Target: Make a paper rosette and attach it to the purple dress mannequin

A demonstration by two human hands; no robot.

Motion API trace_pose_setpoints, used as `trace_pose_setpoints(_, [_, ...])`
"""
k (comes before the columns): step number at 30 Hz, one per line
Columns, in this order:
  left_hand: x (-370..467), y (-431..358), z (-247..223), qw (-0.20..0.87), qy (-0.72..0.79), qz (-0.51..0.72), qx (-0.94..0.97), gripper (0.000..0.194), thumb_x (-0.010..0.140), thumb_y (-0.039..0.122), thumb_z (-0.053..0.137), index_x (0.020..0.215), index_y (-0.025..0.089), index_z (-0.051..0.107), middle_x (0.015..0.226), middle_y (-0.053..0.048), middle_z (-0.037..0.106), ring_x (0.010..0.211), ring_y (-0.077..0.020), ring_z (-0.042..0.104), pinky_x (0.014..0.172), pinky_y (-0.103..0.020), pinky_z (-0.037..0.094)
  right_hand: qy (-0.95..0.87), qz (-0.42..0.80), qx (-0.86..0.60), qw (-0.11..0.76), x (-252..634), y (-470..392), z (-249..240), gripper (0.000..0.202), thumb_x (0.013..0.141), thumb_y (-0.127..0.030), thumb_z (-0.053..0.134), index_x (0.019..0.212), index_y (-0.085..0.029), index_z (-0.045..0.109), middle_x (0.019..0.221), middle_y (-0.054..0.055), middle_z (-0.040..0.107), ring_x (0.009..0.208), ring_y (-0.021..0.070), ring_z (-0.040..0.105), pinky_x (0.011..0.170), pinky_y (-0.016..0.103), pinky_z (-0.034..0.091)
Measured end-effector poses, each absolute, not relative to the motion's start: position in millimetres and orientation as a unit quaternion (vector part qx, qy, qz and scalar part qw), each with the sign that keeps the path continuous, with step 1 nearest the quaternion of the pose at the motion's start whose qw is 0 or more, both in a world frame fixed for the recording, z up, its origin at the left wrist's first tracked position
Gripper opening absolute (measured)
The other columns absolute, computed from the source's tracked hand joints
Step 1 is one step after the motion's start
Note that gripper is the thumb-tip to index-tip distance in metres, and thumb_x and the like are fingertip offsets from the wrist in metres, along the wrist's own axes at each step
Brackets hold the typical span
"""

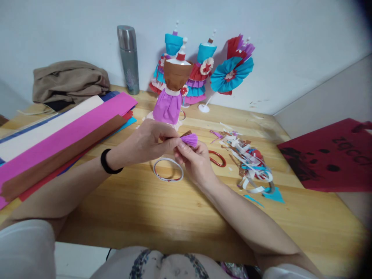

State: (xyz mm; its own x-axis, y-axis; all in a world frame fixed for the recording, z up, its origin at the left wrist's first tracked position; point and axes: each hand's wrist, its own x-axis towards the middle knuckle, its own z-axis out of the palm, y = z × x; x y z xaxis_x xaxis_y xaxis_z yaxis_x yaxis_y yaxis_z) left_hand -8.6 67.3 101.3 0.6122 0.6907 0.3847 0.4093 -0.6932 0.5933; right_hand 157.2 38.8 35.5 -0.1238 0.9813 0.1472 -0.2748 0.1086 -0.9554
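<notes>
Between my two hands is a small pleated bunch of purple crepe paper [190, 140], with a brown pleated piece [186, 133] beside it. My left hand [151, 142], a black band on its wrist, pinches the gathered end. From the other side my right hand [195, 159] holds the same bunch between thumb and fingers. Just below them on the table lies a roll of white tape [168, 179]. Red-handled scissors [217, 159] rest to the right, partly hidden behind my right hand. Behind my hands stands a mannequin in a brown top and purple skirt [167, 106].
More paper-dressed mannequins [200, 73] and a grey flask [129, 66] stand against the wall. Crepe paper sheets [95, 120] and a brown cloth [69, 81] lie left. Paper scraps [252, 164] and a red bag [334, 162] are right, on the wooden table [139, 213].
</notes>
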Motion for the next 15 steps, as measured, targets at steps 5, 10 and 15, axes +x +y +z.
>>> trace_pose_setpoints(5, [-5.2,67.3,98.7,0.268,0.312,0.327,0.851,0.037,0.092,0.022,0.046,0.055,0.019,0.043,0.055,0.002,0.043,0.057,-0.0110,0.039,0.052,-0.026,0.033,-0.501,0.555,-0.372,0.550,155.6,39.3,37.7,0.043,0.074,-0.054,0.077,0.058,-0.020,0.057,0.050,-0.005,0.048,0.045,0.0073,0.038,0.046,0.025,0.029])
trace_pose_setpoints(10, [-1.8,70.8,90.4,0.259,0.321,0.355,0.839,0.033,0.093,0.025,0.046,0.060,0.019,0.047,0.057,0.002,0.045,0.058,-0.0117,0.042,0.054,-0.026,0.035,-0.499,0.559,-0.350,0.563,157.2,44.1,35.5,0.040,0.073,-0.053,0.078,0.062,-0.019,0.062,0.052,-0.005,0.053,0.044,0.0062,0.038,0.045,0.024,0.027])
trace_pose_setpoints(15, [-4.7,76.2,89.9,0.243,0.321,0.360,0.842,0.030,0.094,0.024,0.046,0.065,0.018,0.052,0.061,0.001,0.052,0.062,-0.0114,0.045,0.058,-0.025,0.039,-0.506,0.567,-0.319,0.566,161.7,46.9,31.1,0.031,0.074,-0.045,0.080,0.070,-0.019,0.064,0.055,-0.005,0.053,0.047,0.0066,0.041,0.048,0.023,0.030])
